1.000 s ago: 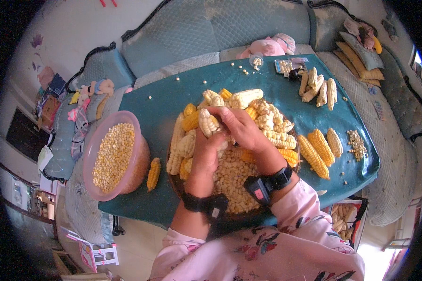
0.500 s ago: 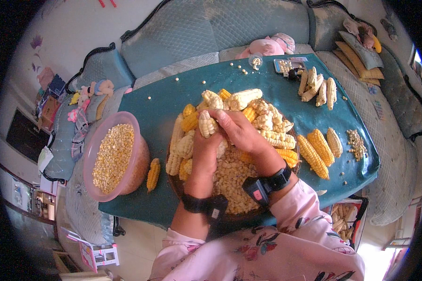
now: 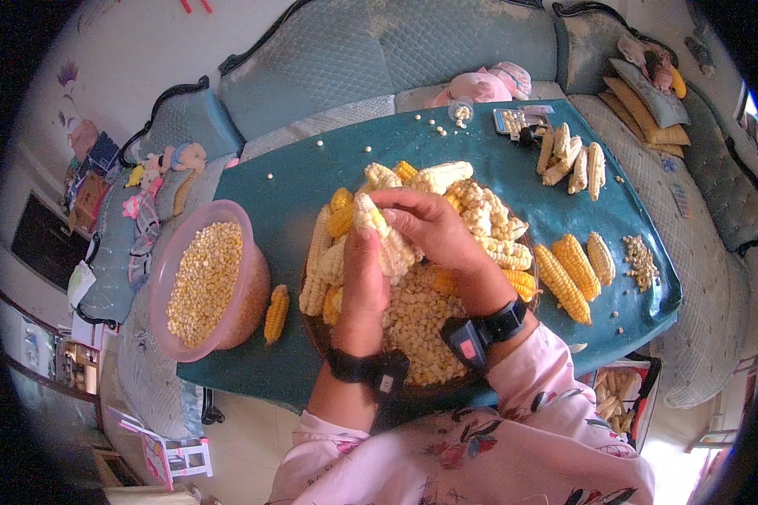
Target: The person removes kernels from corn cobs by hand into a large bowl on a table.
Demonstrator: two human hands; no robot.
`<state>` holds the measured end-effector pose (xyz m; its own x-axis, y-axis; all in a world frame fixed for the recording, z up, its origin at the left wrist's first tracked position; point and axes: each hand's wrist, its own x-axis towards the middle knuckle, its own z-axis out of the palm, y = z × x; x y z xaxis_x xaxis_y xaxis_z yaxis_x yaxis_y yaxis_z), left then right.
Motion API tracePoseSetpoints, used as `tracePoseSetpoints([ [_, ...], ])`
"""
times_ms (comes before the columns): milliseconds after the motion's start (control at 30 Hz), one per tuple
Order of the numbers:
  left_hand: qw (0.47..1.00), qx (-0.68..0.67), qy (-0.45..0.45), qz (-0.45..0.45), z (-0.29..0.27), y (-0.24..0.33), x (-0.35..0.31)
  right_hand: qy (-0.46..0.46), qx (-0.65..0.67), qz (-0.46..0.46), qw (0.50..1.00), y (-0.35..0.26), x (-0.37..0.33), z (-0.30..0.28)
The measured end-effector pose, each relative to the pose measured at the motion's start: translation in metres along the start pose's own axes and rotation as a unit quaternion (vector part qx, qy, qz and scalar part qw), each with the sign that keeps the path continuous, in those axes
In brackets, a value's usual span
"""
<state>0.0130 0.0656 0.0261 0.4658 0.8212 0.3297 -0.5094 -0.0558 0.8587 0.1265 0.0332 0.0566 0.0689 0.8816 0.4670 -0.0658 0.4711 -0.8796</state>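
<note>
I see L hand (image 3: pixel 365 268) curled round the white corn cob (image 3: pixel 393 245), R hand (image 3: pixel 434 225) pinching its upper end; cob lies b/w them, long axis approx. upper-left to lower-right, beyond the loose kernels (image 3: pixel 421 324).

An ear of corn (image 3: pixel 368 215) is held over the left part of the round basket (image 3: pixel 312 330) — pale cream, touched with yellow. It is tilted, its narrow tip pointing toward the basket's far side. Kernels sit on the part that shows — how bare the covered part is cannot be told.
</note>
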Motion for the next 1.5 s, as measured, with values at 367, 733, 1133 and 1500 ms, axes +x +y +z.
tracePoseSetpoints([
  [367,0.995,0.086,0.044,-0.034,-0.005,0.003,0.003,0.013,-0.117,-0.031,0.993,0.000,0.000,0.004],
  [733,0.992,0.111,0.055,0.026,0.003,0.003,0.002,0.065,-0.145,-0.050,0.986,0.010,0.002,0.003],
  [1133,0.979,0.171,0.107,0.028,-0.001,0.003,0.004,0.057,-0.181,-0.052,0.980,0.008,0.001,0.003],
  [1500,0.994,0.045,0.103,0.009,-0.007,-0.002,0.006,0.030,-0.163,-0.029,0.986,0.007,0.000,0.005],
])
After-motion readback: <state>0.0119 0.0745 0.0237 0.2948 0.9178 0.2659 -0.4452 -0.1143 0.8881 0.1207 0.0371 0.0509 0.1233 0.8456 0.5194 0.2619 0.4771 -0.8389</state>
